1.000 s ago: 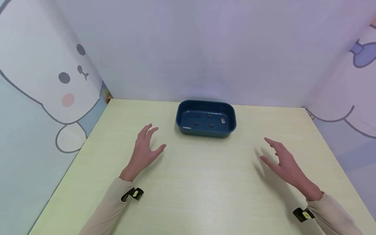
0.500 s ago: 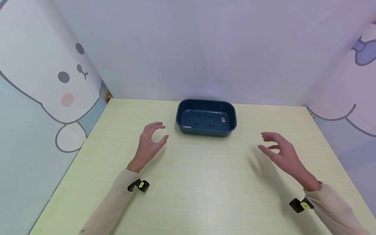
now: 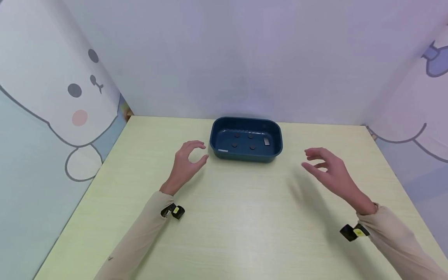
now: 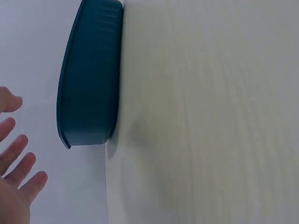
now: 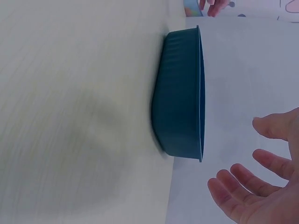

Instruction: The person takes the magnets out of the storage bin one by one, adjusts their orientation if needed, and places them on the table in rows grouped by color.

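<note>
A dark blue-green plastic basin (image 3: 241, 157), rectangular with rounded corners, stands at the back middle of the table. Several small dark round spots and a small pale label (image 3: 266, 141) show on its floor. Just left of its front corner hovers my left hand (image 3: 183, 168), thumb and fingers apart in a loose C with nothing between them. My right hand (image 3: 329, 173) is farther off to the right, above the table, likewise curved and holding nothing. Both wrist views show the basin's side wall (image 4: 91, 79) near the spread fingers.
The pale wooden table (image 3: 238, 217) ends at a white back wall (image 3: 241, 58). Side panels with cartoon drawings (image 3: 78, 116) border it on the left and right. A small black camera (image 3: 177, 212) is strapped on each beige sleeve.
Both hands have moved forward and inward toward the basin, the left one ending nearer to it. Their fingers have bent a little more. The basin stays in place.
</note>
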`<state>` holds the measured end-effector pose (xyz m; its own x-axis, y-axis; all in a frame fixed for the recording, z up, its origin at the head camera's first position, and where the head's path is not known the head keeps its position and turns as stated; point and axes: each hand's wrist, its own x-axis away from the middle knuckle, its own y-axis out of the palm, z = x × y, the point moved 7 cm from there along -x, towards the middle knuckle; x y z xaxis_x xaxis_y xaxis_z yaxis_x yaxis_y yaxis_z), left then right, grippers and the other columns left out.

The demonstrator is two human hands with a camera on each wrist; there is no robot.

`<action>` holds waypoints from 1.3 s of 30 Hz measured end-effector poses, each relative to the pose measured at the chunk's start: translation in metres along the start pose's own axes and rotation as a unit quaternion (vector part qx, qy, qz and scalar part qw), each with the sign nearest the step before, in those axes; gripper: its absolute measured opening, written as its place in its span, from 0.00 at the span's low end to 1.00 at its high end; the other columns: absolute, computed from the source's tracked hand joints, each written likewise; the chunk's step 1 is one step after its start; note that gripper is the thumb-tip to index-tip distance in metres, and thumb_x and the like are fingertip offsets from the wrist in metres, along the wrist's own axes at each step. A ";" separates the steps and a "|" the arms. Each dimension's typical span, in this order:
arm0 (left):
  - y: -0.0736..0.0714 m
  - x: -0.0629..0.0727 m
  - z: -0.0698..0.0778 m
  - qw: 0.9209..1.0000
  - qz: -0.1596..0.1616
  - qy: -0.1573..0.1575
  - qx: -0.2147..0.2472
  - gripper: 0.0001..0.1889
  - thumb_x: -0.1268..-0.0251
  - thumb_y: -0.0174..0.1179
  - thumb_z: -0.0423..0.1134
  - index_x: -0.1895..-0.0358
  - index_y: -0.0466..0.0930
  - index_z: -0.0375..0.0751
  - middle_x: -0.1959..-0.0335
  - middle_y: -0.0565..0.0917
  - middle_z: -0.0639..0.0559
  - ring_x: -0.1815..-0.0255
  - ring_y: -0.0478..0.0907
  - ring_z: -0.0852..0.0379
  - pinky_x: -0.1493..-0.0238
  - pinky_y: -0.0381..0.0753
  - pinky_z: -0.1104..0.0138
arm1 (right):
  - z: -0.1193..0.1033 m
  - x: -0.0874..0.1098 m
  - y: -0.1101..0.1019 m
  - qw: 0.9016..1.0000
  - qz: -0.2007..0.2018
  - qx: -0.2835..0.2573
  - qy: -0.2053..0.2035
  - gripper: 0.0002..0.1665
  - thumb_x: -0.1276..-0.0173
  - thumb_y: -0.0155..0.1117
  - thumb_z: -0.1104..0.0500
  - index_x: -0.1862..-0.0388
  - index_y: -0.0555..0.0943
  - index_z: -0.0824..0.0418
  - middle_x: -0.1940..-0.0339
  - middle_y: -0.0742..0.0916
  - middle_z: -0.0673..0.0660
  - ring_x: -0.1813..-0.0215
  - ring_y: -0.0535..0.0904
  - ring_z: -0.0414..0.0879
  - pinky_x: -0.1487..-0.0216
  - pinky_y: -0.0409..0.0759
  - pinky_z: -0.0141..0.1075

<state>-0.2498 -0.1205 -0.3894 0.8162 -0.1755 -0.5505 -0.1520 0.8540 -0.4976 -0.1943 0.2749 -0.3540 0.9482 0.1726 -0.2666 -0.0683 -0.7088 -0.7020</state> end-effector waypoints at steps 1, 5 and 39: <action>0.001 -0.002 0.000 1.000 0.000 0.003 0.004 0.13 0.44 0.67 0.36 0.56 0.81 0.38 0.50 0.80 0.50 0.44 0.72 0.54 0.41 0.68 0.58 | 0.000 -0.002 0.000 1.000 -0.002 0.001 0.004 0.22 0.36 0.66 0.58 0.44 0.75 0.60 0.50 0.81 0.55 0.52 0.75 0.35 0.58 0.72 0.19; 0.007 -0.007 0.000 1.000 -0.006 0.016 0.015 0.12 0.45 0.67 0.35 0.58 0.81 0.37 0.52 0.81 0.50 0.45 0.72 0.55 0.42 0.68 0.60 | -0.003 -0.009 0.003 1.000 -0.010 0.002 0.009 0.21 0.35 0.65 0.56 0.45 0.75 0.60 0.51 0.81 0.54 0.53 0.76 0.39 0.58 0.72 0.19; 0.050 -0.026 0.008 0.983 -0.090 0.111 -0.111 0.06 0.45 0.67 0.39 0.72 0.81 0.41 0.63 0.77 0.51 0.57 0.70 0.53 0.63 0.76 0.63 | -0.015 -0.072 0.038 0.998 -0.053 -0.027 0.026 0.19 0.34 0.64 0.53 0.49 0.76 0.62 0.54 0.82 0.57 0.53 0.78 0.47 0.60 0.74 0.23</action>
<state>-0.2740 -0.0697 -0.3943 0.7027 -0.4376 -0.5610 -0.1551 0.6754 -0.7210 -0.2607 0.2252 -0.3513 0.9641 0.2145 -0.1566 0.0493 -0.7240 -0.6880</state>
